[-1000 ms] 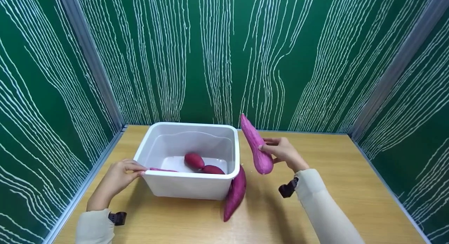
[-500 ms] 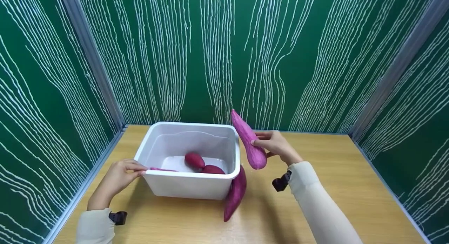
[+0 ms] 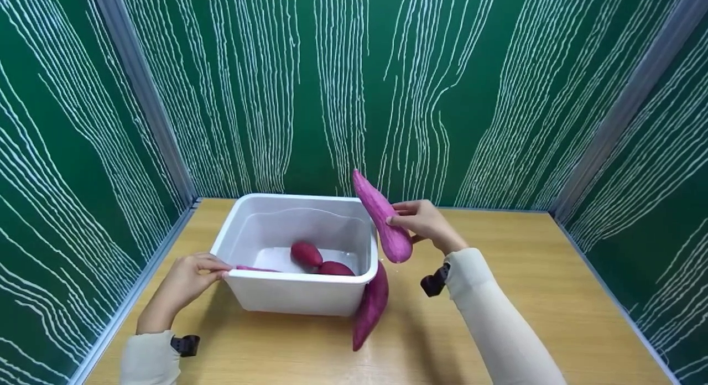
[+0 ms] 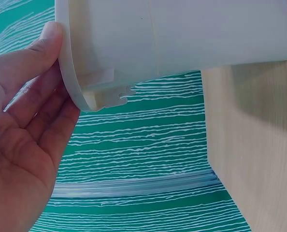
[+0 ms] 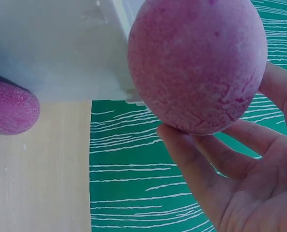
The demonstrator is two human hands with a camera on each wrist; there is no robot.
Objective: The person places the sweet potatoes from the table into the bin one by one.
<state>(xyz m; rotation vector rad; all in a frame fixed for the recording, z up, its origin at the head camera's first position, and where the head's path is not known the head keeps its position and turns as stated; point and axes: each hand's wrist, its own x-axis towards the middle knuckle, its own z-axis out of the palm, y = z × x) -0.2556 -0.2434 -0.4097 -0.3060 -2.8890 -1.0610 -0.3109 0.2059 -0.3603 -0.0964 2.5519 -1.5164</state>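
Observation:
A white plastic bin (image 3: 293, 292) stands on the table, its near left rim pinched by my left hand (image 3: 185, 282). In the left wrist view, the thumb (image 4: 49, 36) presses one side of that rim and the fingers lie on the other. My right hand (image 3: 428, 225) grips a long pink sweet potato (image 3: 381, 216) in the air, tilted, beside and slightly over the bin's right rim. Its blunt end fills much of the right wrist view. Inside the bin lie two dark red sweet potatoes (image 3: 306, 253) and a pink one (image 3: 255, 268), mostly hidden by the near wall.
Another purple sweet potato (image 3: 371, 307) lies on the wooden table (image 3: 498, 318), against the bin's right side. Green panels (image 3: 343, 97) with white wavy lines enclose the back and both sides, joined by grey metal posts (image 3: 146, 92).
My right hand has carried the pink sweet potato left and slightly up, from beside the bin to its right rim. The left hand and the bin have stayed put.

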